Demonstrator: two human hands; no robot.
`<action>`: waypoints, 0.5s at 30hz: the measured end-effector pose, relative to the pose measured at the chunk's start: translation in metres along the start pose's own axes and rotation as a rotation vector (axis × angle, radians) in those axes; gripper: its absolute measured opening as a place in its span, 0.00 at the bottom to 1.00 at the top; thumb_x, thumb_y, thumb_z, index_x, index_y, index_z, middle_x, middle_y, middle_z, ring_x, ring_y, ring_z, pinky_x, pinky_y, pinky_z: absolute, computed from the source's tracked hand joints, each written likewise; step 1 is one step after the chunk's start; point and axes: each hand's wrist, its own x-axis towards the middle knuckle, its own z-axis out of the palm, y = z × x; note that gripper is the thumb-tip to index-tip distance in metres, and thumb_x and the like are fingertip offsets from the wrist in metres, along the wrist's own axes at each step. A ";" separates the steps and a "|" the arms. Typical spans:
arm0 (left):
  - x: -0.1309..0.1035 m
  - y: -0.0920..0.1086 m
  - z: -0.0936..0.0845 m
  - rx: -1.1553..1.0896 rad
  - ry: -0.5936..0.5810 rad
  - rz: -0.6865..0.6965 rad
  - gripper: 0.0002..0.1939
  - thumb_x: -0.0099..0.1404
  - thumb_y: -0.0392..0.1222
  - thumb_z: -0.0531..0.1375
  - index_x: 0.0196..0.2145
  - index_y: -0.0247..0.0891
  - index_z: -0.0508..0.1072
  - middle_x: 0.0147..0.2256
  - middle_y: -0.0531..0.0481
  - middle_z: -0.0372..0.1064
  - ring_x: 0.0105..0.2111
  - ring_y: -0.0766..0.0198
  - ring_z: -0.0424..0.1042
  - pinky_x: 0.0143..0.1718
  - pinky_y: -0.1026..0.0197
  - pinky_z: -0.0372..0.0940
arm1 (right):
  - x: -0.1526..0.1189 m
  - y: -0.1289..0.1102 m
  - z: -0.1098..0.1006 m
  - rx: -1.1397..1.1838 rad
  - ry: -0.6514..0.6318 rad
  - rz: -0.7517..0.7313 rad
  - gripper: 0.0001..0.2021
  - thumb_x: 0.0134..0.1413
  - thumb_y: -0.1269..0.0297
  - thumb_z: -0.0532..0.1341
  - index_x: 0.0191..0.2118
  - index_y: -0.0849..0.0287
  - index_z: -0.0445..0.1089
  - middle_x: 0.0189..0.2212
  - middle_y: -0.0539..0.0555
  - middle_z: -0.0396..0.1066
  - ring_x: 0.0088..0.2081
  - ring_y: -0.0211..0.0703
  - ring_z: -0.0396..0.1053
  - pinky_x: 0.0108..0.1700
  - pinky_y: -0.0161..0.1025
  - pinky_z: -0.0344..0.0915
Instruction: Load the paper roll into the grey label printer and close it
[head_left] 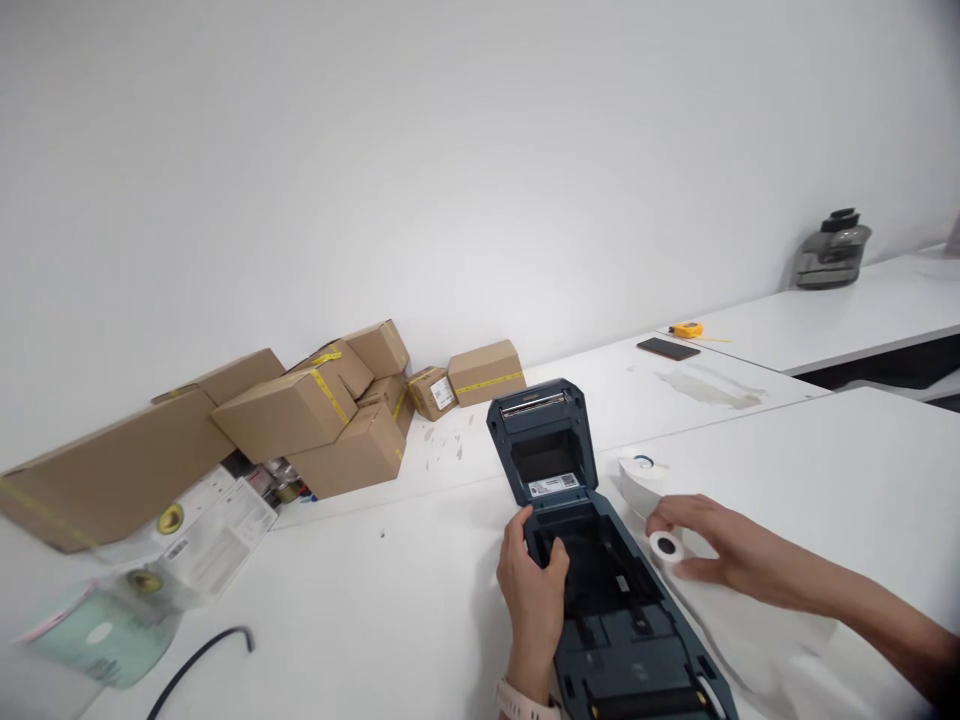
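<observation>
A dark blue-grey label printer (637, 660) lies on the white table with its lid (499, 440) raised and its inner bay exposed. My left hand (531, 595) grips the printer's left side near the hinge, thumb over the bay's edge. Just right of the printer, my right hand (724, 545) is closed on a small white paper roll (655, 543) with a dark core hole. White paper (757, 635) trails below that hand. Behind the roll is a larger white curved piece (637, 490), perhaps another roll or loose paper, partly hidden by my fingers.
Taped cardboard boxes (285, 415) are piled at the back left. In front lie a plastic-wrapped package (217, 540), a green pouch (109, 635) and a black cable (196, 658). Back right are a dark phone-like slab (667, 349), a yellow tape measure (685, 329) and a grey bottle (832, 255).
</observation>
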 end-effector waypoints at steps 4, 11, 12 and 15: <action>0.000 -0.001 0.001 0.009 0.005 0.006 0.25 0.60 0.45 0.61 0.56 0.41 0.71 0.55 0.44 0.72 0.58 0.52 0.68 0.59 0.54 0.61 | 0.015 -0.007 0.012 -0.091 -0.254 -0.033 0.12 0.44 0.73 0.62 0.36 0.51 0.71 0.36 0.51 0.77 0.45 0.55 0.74 0.60 0.61 0.57; 0.001 -0.002 0.002 0.031 0.011 0.002 0.24 0.60 0.45 0.61 0.55 0.41 0.71 0.55 0.44 0.72 0.58 0.51 0.69 0.59 0.54 0.62 | 0.022 0.010 0.007 0.022 -0.196 -0.023 0.10 0.52 0.59 0.65 0.41 0.50 0.75 0.41 0.55 0.79 0.48 0.59 0.74 0.55 0.60 0.63; 0.001 -0.001 0.002 0.031 0.008 -0.001 0.24 0.60 0.45 0.61 0.55 0.41 0.71 0.56 0.43 0.72 0.58 0.51 0.68 0.59 0.54 0.62 | 0.023 0.021 0.002 0.107 -0.140 0.011 0.12 0.55 0.54 0.64 0.44 0.50 0.75 0.44 0.56 0.79 0.49 0.59 0.73 0.54 0.58 0.65; 0.000 -0.002 0.002 -0.002 -0.002 -0.015 0.25 0.62 0.44 0.60 0.57 0.42 0.69 0.58 0.43 0.70 0.59 0.51 0.67 0.58 0.53 0.62 | 0.027 0.064 -0.009 0.312 0.090 0.170 0.16 0.60 0.49 0.59 0.47 0.52 0.74 0.50 0.60 0.76 0.53 0.59 0.73 0.54 0.55 0.69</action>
